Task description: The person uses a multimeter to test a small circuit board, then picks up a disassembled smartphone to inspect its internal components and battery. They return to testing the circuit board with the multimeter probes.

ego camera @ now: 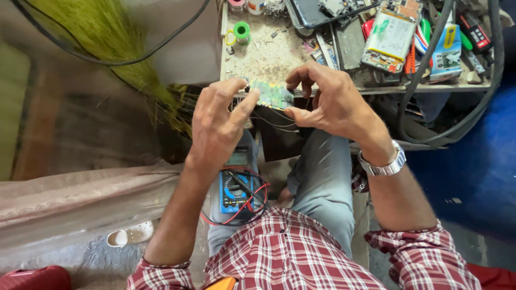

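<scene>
Gripping circuit board (272, 95), long axis left-right, level.

Clutter crowded the bench (269, 53) beyond the hands (phone parts, tools). A black cable (424, 70) looped across its right side. Only its near-left patch lay bare.

Blue multimeter (235, 193), white sandal (130, 234), opened phone (391, 35)

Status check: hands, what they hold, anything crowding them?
Both hands, left and right, pinch a small green circuit board. Thin wires trail below. Multimeter on lap. Cluttered bench just ahead.
</scene>
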